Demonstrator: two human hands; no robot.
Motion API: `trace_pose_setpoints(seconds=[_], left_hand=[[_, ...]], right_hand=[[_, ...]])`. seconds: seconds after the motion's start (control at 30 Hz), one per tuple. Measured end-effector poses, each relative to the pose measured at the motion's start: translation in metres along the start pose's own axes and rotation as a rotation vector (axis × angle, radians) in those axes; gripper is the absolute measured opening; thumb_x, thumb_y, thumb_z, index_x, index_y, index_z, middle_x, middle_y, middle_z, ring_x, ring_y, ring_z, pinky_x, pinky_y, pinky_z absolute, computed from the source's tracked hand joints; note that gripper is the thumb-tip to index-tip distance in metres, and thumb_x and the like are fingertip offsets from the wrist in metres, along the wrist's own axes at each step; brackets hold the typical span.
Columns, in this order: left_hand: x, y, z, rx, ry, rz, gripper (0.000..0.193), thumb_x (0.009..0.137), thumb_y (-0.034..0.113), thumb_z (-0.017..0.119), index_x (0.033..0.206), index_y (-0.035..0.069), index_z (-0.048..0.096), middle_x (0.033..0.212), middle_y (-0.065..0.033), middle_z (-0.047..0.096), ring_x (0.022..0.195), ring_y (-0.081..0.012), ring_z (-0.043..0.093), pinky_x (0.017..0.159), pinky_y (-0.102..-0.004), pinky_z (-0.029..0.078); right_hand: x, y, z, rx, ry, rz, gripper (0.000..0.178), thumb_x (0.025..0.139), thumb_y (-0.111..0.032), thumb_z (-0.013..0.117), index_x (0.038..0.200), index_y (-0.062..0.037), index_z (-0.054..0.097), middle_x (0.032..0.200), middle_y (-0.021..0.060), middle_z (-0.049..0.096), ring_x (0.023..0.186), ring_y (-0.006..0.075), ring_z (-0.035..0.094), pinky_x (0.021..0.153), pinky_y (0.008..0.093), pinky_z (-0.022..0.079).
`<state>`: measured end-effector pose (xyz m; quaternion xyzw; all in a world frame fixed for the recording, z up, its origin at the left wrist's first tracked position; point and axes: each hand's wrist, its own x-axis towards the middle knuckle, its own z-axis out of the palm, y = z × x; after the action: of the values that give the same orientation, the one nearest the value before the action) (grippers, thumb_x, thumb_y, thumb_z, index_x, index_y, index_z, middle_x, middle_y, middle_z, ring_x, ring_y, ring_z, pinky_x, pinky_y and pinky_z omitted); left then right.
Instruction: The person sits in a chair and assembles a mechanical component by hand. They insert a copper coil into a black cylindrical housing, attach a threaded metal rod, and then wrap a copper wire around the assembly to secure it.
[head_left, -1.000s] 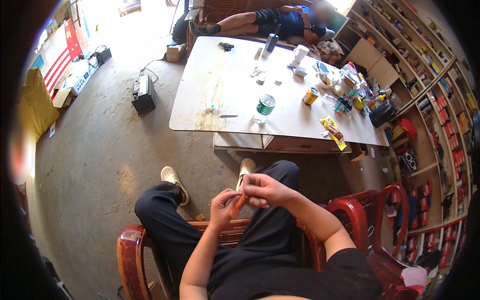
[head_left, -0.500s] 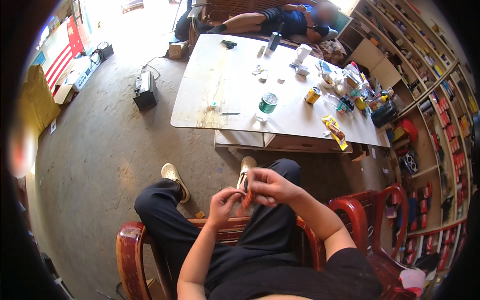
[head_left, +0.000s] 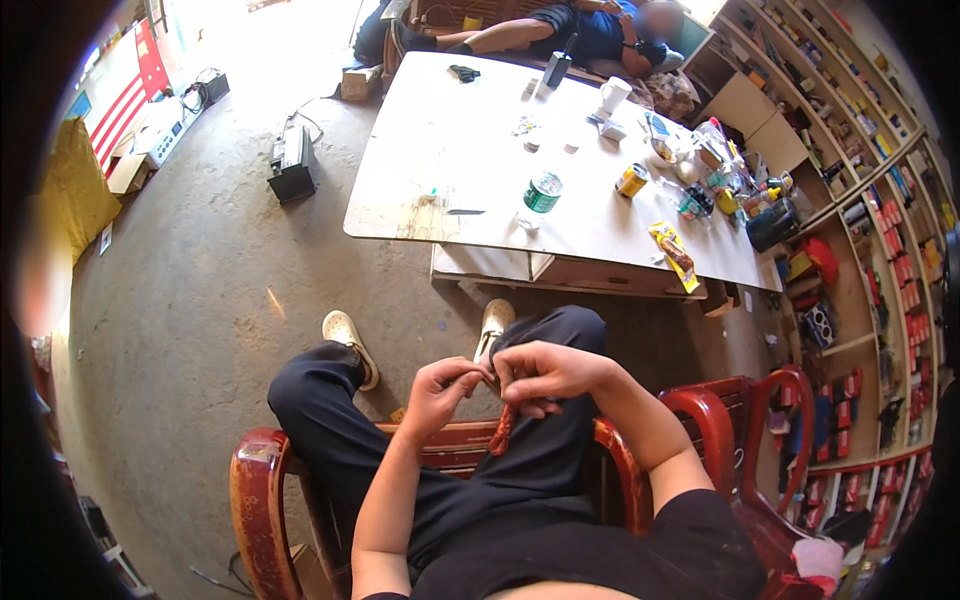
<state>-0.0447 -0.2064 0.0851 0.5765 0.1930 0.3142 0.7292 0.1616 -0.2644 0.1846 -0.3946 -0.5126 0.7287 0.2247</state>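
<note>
Head view, hands: the left hand (head_left: 440, 390) and the right hand (head_left: 545, 372) meet above the lap, fingertips touching at the top of a short orange-red braided cord (head_left: 502, 428).
Grip, left: clenched on the cord's upper end, thumb and forefinger pinching it.
Grip, right: curled over the same upper end, grasping the cord; which fingers carry it I cannot tell.
Cord position: it hangs down from the 2 hands, its free tail dangling in front of the dark trousers (head_left: 520, 480), between the knees, apart from the dark red wooden chair (head_left: 262, 490).
Head view, surroundings: a white rectangular surface (head_left: 470, 150) stands well ahead of the feet, carrying a green drink can (head_left: 543, 191), a yellow can (head_left: 631, 180) and a yellow snack packet (head_left: 672, 252); another person (head_left: 560, 25) lies beyond it.
Risk, slip: only the top end is held, so a loosened pinch would likely drop the cord onto the lap or through to the grey concrete floor (head_left: 200, 290).
Risk, unravelling: if the 2 hands pull unevenly, the plait may slacken or twist near the fingertips.
Risk, sight: the right hand covers the working end, so a missed strand could go unnoticed.
</note>
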Motion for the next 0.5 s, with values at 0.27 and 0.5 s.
trace_pose_setpoints(seconds=[0.27,0.5], left_hand=[[-0.006,-0.002,0.025,0.161,-0.007,0.02,0.01,0.091,0.004,0.061,0.093,-0.003,0.069,0.075,-0.0043,0.062,0.066,-0.0098,0.055,0.06,-0.0234,0.044],[0.002,0.001,-0.017,0.022,0.006,-0.067,0.013,0.092,0.005,0.061,0.096,-0.004,0.069,0.074,-0.0034,0.064,0.064,-0.008,0.054,0.058,-0.0236,0.045]], right_hand=[[0.027,0.026,0.016,0.016,0.737,-0.292,0.019,0.099,-0.017,0.053,0.09,-0.0032,0.045,0.06,0.0025,0.056,0.046,0.007,0.05,0.041,0.0219,0.037],[0.009,0.0,0.015,-0.273,0.434,0.067,0.019,0.097,-0.016,0.058,0.086,-0.0033,0.049,0.061,0.0046,0.059,0.045,0.0084,0.052,0.042,0.0232,0.039]])
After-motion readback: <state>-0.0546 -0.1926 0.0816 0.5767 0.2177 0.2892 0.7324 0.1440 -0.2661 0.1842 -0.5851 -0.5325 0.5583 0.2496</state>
